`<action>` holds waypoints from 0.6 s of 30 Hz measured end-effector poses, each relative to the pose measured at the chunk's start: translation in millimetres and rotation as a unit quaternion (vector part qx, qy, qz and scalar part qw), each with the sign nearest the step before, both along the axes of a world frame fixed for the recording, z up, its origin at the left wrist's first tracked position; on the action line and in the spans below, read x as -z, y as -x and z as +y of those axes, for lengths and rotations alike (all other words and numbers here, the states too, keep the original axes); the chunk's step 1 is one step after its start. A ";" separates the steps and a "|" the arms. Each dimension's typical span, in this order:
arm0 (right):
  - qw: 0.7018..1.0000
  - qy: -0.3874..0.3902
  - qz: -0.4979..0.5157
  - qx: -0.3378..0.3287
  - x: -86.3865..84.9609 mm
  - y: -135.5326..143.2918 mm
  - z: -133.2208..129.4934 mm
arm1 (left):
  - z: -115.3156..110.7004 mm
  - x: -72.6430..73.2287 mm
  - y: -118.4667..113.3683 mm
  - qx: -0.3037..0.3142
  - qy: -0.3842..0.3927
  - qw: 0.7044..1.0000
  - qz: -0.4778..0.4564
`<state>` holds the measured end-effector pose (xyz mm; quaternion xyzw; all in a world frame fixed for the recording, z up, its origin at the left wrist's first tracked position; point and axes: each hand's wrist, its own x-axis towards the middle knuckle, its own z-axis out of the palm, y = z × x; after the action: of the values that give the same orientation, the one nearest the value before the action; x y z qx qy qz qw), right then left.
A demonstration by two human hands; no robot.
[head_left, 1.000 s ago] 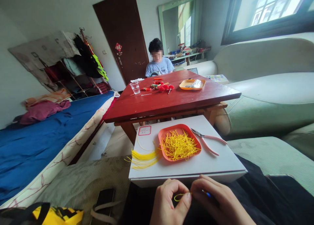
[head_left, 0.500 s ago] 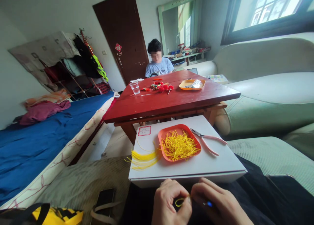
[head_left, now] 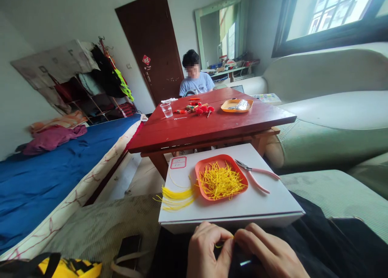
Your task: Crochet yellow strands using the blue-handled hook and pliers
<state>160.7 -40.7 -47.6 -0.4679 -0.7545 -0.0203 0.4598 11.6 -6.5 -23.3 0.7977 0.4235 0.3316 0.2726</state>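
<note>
Both hands meet low in the view, in front of the white box (head_left: 233,207). My left hand (head_left: 207,249) is closed, with thumb and forefinger pinched on a thin yellow cord (head_left: 218,244); part of the cord's loop shows inside the grip. My right hand (head_left: 269,247) is closed too, its fingertips against the left ones at the cord. Beneath the right palm shows a small, shiny, pale object (head_left: 245,263), mostly hidden and of unclear kind. On the box lie an orange tray (head_left: 198,165) of short yellow cord pieces (head_left: 222,181), longer yellow strands (head_left: 177,194) and pink-handled pliers (head_left: 257,177).
Beyond the box stands a red table (head_left: 188,128) with a plastic cup (head_left: 166,109), red items (head_left: 201,109) and a yellow tray (head_left: 226,108). A person (head_left: 197,80) sits behind it. At left is a bed (head_left: 60,161); a dark phone-like object (head_left: 129,245) lies beside me.
The yellow loop at my left fingers shows less now. My right hand has tilted slightly, and the blue part seen under it before is now a pale shiny sliver. The box things stay put.
</note>
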 end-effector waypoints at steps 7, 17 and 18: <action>0.998 0.018 -0.059 -0.018 -8.6 -5.5 -3.0 | 0.3 1.3 0.5 0.006 -0.036 0.999 0.011; 0.999 0.031 0.005 -0.021 -5.4 -0.7 -1.6 | -0.7 -0.1 -0.5 0.015 -0.009 1.000 -0.007; 0.998 0.043 0.030 -0.028 -4.5 0.2 -1.5 | -0.7 -0.5 -0.6 0.014 0.003 1.000 -0.014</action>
<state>160.5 -42.2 -43.1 -0.4665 -0.7533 0.0388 0.4620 12.1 -7.2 -22.8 0.7981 0.4098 0.3374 0.2852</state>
